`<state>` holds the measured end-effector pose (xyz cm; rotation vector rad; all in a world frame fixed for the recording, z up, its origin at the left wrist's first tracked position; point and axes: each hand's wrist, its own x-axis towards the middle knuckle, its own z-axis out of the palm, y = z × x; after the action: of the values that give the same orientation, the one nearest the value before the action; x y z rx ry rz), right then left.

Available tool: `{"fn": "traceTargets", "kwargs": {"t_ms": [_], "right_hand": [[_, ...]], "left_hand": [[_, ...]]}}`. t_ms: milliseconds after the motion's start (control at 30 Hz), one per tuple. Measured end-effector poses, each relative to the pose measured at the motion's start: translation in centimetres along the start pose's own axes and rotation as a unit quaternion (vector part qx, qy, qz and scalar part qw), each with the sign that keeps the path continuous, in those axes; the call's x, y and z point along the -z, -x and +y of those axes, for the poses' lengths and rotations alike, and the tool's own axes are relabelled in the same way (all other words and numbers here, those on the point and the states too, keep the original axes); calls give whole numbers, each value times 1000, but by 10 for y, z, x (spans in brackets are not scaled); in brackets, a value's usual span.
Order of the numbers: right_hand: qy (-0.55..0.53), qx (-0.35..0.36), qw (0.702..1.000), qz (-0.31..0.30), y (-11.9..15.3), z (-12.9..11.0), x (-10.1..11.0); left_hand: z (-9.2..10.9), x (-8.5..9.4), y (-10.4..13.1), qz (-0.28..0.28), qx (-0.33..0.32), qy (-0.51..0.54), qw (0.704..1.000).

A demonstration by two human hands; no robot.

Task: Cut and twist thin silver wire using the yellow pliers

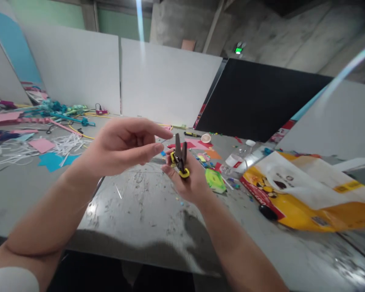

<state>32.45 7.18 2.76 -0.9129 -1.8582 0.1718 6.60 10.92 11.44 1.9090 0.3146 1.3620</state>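
Observation:
In the head view, my right hand is wrapped round a black-and-yellow hand tool. Its two dark jaws point up and stand apart. Just left of the jaws, my left hand is in a loose pinch, index finger over thumb. A faint thin line shows between that thumb and the jaws; whether the fingers grip it is too fine to tell. Beyond my right hand lie pink and red paper scraps, a roll of pale tape and a yellow-black pen-like tool.
To the right are a clear plastic bottle, a bright green packet, a yellow-and-white bag and a black object. White strips, blue paper and teal pipe-cleaner-like pieces cover the left. White panels border the grey table.

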Motion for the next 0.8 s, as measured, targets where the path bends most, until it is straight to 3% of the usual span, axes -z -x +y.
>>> {"fn": "traceTargets", "kwargs": {"t_ms": [167, 433, 600, 800], "right_hand": [[32, 17, 999, 41, -26, 16, 0], [38, 54, 997, 47, -15, 17, 5], [73, 67, 993, 57, -14, 11, 8], [136, 90, 983, 84, -11, 13, 13]], "left_hand": [[1, 5, 0, 58, -16, -23, 998], [-4, -4, 9, 17, -17, -65, 998], [-2, -12, 12, -10, -35, -10, 999], [-2, -19, 23, 17, -9, -35, 999]]}}
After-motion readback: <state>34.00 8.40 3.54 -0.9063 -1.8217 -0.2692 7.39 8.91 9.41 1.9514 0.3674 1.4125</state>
